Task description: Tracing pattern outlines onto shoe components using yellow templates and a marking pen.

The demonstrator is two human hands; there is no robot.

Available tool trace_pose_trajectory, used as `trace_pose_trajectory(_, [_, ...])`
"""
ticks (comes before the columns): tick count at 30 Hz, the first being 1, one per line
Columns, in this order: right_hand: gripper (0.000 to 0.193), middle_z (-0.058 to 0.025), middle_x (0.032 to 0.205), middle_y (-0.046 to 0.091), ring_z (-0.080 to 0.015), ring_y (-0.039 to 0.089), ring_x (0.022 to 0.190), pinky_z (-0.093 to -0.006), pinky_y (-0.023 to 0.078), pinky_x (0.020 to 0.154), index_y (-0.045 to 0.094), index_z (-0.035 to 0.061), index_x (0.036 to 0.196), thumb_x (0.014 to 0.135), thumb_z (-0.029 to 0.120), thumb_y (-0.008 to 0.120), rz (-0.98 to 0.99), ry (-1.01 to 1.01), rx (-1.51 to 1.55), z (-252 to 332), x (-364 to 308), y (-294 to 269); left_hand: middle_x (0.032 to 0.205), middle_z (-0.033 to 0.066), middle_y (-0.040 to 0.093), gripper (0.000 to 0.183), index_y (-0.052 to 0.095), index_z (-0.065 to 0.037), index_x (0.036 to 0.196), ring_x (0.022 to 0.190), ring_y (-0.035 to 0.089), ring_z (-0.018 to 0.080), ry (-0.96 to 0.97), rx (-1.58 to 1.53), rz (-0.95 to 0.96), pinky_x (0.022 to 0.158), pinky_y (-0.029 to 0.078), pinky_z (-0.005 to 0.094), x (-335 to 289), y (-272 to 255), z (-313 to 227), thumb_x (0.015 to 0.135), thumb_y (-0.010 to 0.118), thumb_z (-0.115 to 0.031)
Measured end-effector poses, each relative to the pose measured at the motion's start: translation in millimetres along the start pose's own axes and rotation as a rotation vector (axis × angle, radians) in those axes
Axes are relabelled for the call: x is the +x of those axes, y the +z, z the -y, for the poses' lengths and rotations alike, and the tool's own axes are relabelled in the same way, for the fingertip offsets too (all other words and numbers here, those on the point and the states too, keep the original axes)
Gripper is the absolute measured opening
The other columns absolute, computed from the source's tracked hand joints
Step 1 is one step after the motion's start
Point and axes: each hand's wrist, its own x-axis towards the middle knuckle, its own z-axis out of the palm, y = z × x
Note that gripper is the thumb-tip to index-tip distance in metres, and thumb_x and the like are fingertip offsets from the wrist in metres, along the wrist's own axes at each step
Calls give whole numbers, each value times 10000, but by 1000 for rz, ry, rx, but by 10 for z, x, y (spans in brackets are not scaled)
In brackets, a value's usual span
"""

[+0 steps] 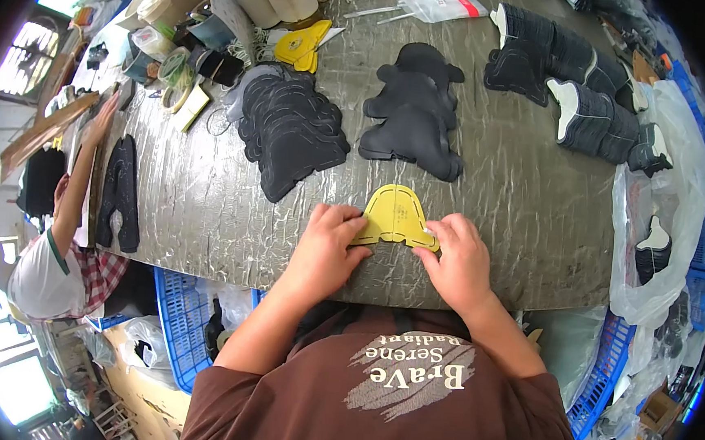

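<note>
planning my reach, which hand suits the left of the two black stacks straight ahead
Left, probably: the left hand lies nearer that fanned stack of black cutouts; the right hand sits across the slotted yellow template, which both touch.

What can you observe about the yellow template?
The yellow template looks like thin, stiff sheet: rounded at its far end, flaring to two near corners, with a notched near edge. Dark dashes follow its outline; a line runs down its middle beside small print. It appears flat over the table, its corners held by the left hand and right hand.
</note>
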Motion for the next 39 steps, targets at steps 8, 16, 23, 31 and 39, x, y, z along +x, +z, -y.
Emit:
trace_pose_trajectory(8, [359,-87,943,566,-288,595,877,-392,496,739,653,40,1004,686,131,792,-33,-9,44,28,4,13,1049,130,623,263,676,16,972,926,560,324,-3,-21,-140,810,481,396,-173,150,-23,719,744,-8])
trace_pose_trajectory(16, [331,-84,908,571,-281,603,836,-386,499,708,675,37,972,676,122,797,-59,-2,63,29,8,37,1049,141,616,228,678,24,967,924,556,333,-25,-17,-156,807,487,404,-172,175,-48,742,714,14])
trace_pose_trajectory(23, [333,-82,895,572,-275,607,815,-382,501,687,683,40,969,667,118,801,-72,-5,69,22,17,36,1045,144,613,219,677,30,966,920,553,335,-16,0,-163,809,487,405,-172,176,-62,748,700,19])
trace_pose_trajectory(31, [336,-80,897,575,-273,606,816,-382,501,686,687,47,974,667,125,802,-65,-1,54,9,7,45,1098,155,583,269,660,18,1022,964,535,348,-1,194,-87,836,487,416,-147,214,-177,754,644,29])
trace_pose_trajectory(39, [306,-74,904,552,-276,587,843,-397,496,682,678,51,979,705,142,778,-47,-22,54,11,9,35,1251,284,520,505,569,-4,1274,1114,531,400,199,468,127,946,472,455,-182,375,-377,833,610,-247])
